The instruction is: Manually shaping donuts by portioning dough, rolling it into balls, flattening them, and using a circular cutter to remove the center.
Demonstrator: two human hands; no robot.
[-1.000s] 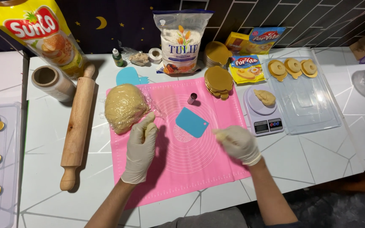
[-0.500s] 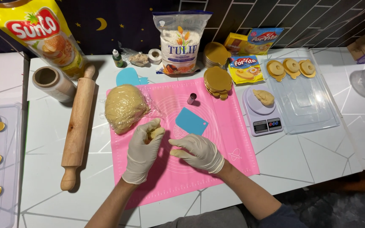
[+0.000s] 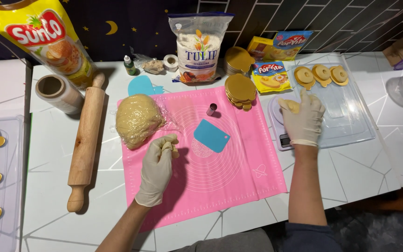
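Pink silicone mat (image 3: 220, 172) covers the middle of the white tiled table (image 3: 47, 205). Wooden rolling pin (image 3: 86, 140) lies left of the mat, roll of clear wrap (image 3: 57, 93) beside its top end. Clear plastic tray (image 3: 350, 112) sits at right with three filled gold-based pastries (image 3: 321, 74) along its far edge. Big dough lump (image 3: 138, 119) on plastic film rests on the mat's upper-left corner. Stack of gold cardboard bases (image 3: 240, 91) sits at the mat's upper-right edge; blue scraper (image 3: 211, 136) lies mid-mat, small metal cutter (image 3: 211, 109) just above it.

Change: half a second ago the right hand was over the mat, close to the left hand; now the right hand (image 3: 302, 119) has swung out to the right, over the kitchen scale (image 3: 281, 135). Left hand has barely moved.

Pose: right forearm extends straight up the frame, gloved palm down, fingers spread and flat over a pale dough piece (image 3: 289, 105) on the scale; cannot tell if it grips or only presses it. Left hand (image 3: 157, 168), gloved, rests on the mat just below the big lump, fingers curled tight around a small dough piece (image 3: 175, 150) that peeks out at the fingertips.
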